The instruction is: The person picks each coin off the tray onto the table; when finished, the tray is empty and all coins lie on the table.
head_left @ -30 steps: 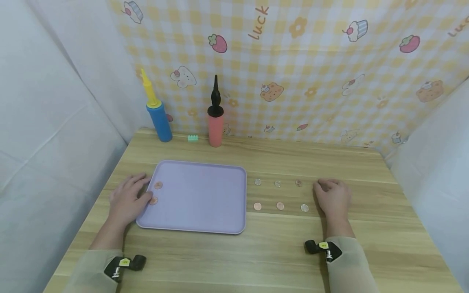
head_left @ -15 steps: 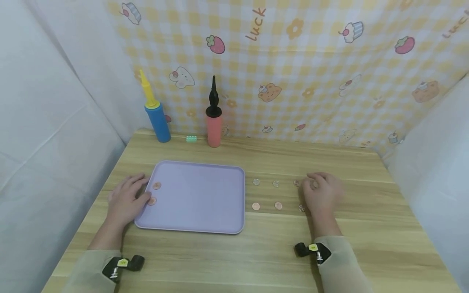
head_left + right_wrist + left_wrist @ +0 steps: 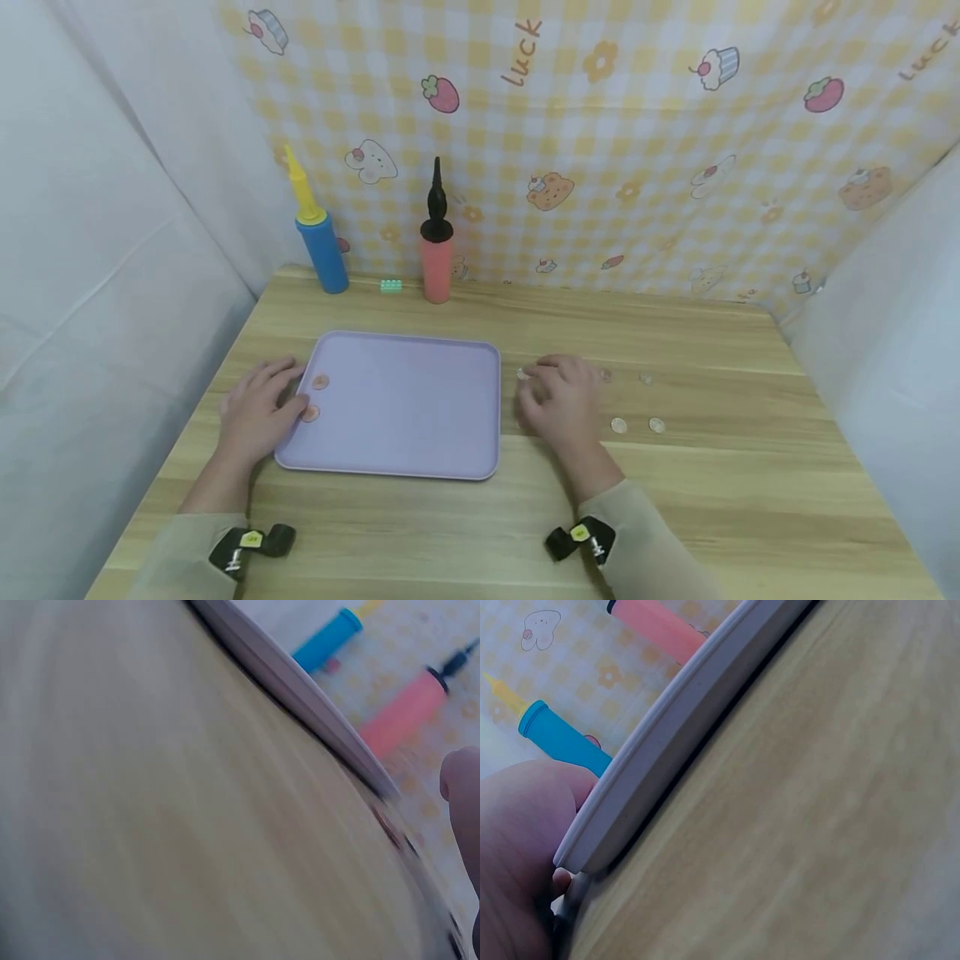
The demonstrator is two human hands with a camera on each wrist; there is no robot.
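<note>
My left hand lies at the left side of a lilac tray, its thumb over the rim. The left wrist view shows a fingertip below the tray's edge. Two copper coins lie on the tray, an upper coin and a lower coin by the thumb. Over the table just right of the tray, my right hand has loosely bent fingers, thumb and forefinger apart, no coin visible between them. A silver coin shows at its fingertips; the hand hides other coins.
Right of my right hand lie a copper coin and several silver coins. At the table's back stand a blue hand pump and a pink hand pump, with a small green brick between them.
My right hand has swept left across the rows of coins towards the tray, uncovering coins at the right end that it hid before. The left hand has stayed at the tray.
</note>
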